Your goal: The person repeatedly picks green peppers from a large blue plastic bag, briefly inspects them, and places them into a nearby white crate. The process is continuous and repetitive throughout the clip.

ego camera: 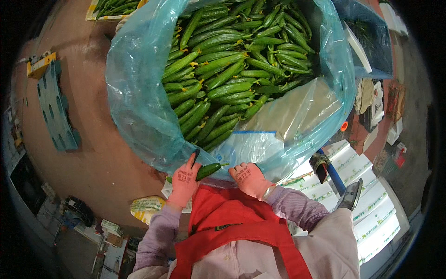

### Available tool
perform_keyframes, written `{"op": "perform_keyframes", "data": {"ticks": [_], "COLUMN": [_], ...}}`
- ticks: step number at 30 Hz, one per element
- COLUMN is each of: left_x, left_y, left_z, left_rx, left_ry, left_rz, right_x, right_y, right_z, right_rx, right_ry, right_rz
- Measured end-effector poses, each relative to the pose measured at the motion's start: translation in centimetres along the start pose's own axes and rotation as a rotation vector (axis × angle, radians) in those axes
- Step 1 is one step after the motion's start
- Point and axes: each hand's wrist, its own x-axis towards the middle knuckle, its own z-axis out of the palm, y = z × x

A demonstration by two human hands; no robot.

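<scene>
My left hand (186,179), in a pink glove with writing on its back, is closed around a green cucumber (208,171) whose stem end points right. One finger with a dark tip points up against the bag. My right hand (249,178), in a matching pink glove, rests with curled fingers at the near edge of a blue translucent plastic bag (134,101); whether it grips the plastic I cannot tell. Many cucumbers (223,62) lie piled in the open bag, some with yellow blossoms. Clear plastic sheeting (299,108) covers the inner lower right.
Stacked white printed boxes or sheets (369,195) lie at lower right, beside a blue-handled tool or stand (332,174). A blue pallet (55,108) is on the floor at left. Another crate of cucumbers (92,12) is at top left, a blue crate (379,45) at top right.
</scene>
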Motion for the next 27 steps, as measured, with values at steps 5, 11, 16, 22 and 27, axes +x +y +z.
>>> {"op": "perform_keyframes", "data": {"ticks": [5,11,16,22,27], "left_x": [2.1,11.7,7.3,-5.7,-9.4], "left_y": [1.9,6.7,6.6,5.0,4.5], "left_z": [-6.3,-22.4,-22.9,-19.3,-19.7], "left_rx": [-0.139,-0.03,-0.073,-0.176,-0.207], "left_ry": [0.261,1.003,0.889,0.025,0.205], "left_rz": [0.051,0.325,0.449,0.224,0.022], "right_x": [-1.4,0.2,-2.8,-4.1,7.6], "right_y": [1.4,5.2,4.0,7.4,4.2], "right_z": [-4.9,-20.1,-17.0,-14.1,-13.6], "right_rx": [0.714,1.19,0.827,1.039,0.022], "right_ry": [0.537,0.846,0.605,-0.281,0.596], "right_rz": [0.193,0.078,-0.1,-0.506,-0.344]}}
